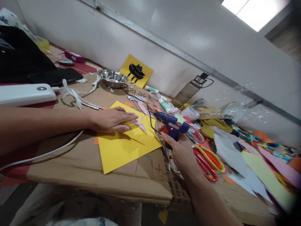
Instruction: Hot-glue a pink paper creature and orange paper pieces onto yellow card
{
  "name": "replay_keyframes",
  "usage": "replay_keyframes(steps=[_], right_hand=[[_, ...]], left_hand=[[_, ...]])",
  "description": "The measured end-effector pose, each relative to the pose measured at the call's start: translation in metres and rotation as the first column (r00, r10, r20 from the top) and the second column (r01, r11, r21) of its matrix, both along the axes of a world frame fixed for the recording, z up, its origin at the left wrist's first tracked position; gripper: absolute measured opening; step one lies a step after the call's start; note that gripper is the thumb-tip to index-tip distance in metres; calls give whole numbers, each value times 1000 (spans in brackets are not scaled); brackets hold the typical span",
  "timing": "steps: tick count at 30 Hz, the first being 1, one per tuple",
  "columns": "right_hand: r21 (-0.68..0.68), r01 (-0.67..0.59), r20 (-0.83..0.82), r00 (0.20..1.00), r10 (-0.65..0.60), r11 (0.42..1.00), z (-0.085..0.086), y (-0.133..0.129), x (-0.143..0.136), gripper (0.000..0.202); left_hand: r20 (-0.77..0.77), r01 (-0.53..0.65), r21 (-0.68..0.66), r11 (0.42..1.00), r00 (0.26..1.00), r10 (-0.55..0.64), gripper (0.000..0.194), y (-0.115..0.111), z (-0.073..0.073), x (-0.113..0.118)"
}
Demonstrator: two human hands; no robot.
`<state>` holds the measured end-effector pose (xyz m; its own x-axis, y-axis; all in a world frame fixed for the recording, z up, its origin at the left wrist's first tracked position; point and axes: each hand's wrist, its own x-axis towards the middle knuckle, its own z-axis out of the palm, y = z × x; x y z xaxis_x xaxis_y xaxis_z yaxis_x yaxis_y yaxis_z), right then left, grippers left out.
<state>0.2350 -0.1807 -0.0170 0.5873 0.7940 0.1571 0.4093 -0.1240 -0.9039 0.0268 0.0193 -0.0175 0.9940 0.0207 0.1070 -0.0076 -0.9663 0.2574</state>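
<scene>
A yellow sheet of paper (122, 147) lies on the cardboard-covered table. My left hand (111, 120) rests flat on it, fingers stretched out toward a pink paper cutout (141, 125). Part of the cutout may be under the fingertips; I cannot tell how much. At the sheet's right edge my right hand (182, 150) grips a blue glue gun (171, 124) by its handle. A small red light glows on the gun, and its nozzle points left. Its black cord (150, 117) runs across the sheet's far right corner.
Red and yellow scissors (209, 160) lie right of my right hand, near paper scraps (235, 157). Behind stand a metal bowl (112, 78), a yellow card with a black shape (136, 71) and a bottle (189, 90). A white power strip (27, 95) and white cable are at left.
</scene>
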Motion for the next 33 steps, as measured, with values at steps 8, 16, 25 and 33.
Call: replay_keyframes(steps=[8,16,25,33], right_hand=[[-4,26,11,1000,-26,1000,5,0,-4,33],[-16,30,-2,1000,-30,999,3,-1,-4,36],[-21,3,-41,999,-4,1000,2,0,-3,36],[-6,6,-50,999,-6,1000,5,2,-6,35]], left_hand=[[-58,-25,31,999,998,27,63,2,-2,-4],[11,-68,82,994,998,67,58,10,-2,-12],[-6,-59,66,996,998,59,57,10,-1,-6],[-20,-139,20,990,990,139,51,9,-2,0]])
